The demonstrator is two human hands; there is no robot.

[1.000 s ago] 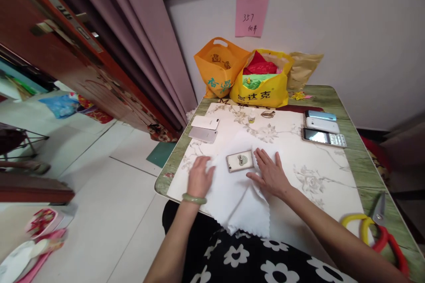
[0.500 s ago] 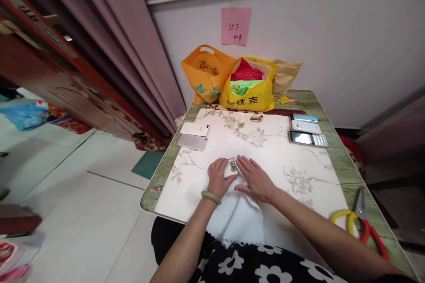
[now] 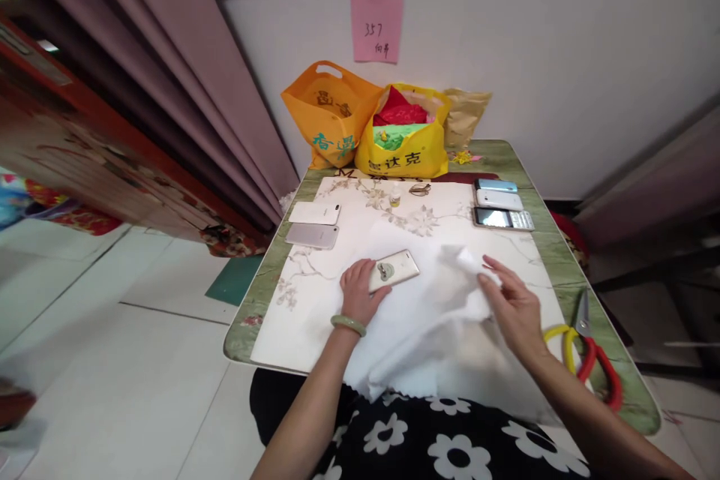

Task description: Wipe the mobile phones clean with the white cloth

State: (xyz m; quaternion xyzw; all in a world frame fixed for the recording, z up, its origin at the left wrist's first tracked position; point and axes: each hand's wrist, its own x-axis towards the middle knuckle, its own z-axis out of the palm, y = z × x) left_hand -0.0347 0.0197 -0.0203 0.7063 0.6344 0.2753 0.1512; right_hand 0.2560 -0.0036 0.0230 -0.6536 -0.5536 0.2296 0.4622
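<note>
My left hand (image 3: 360, 291), with a green bangle at the wrist, is closed around the left end of a pale gold phone (image 3: 402, 267). The phone lies back side up on a white cloth (image 3: 394, 349), and a ring holder (image 3: 385, 271) is fixed to its back. To the right, my right hand (image 3: 513, 307) pinches a lifted corner of the same cloth between thumb and fingers. The raised part of the cloth is blurred, and its lower edge hangs toward my lap.
Two phones (image 3: 313, 235) lie at the left; several more, one a keypad phone (image 3: 502, 218), lie at the right. Scissors (image 3: 583, 349) with yellow and red handles rest by the right edge. An orange bag (image 3: 331, 116), a yellow bag (image 3: 403, 154) and a small bottle (image 3: 394, 197) stand at the back.
My right hand has moved right off the phone, lifting the cloth's corner with it and uncovering the phone's right part. My left hand stays on the phone. The view has shifted slightly.
</note>
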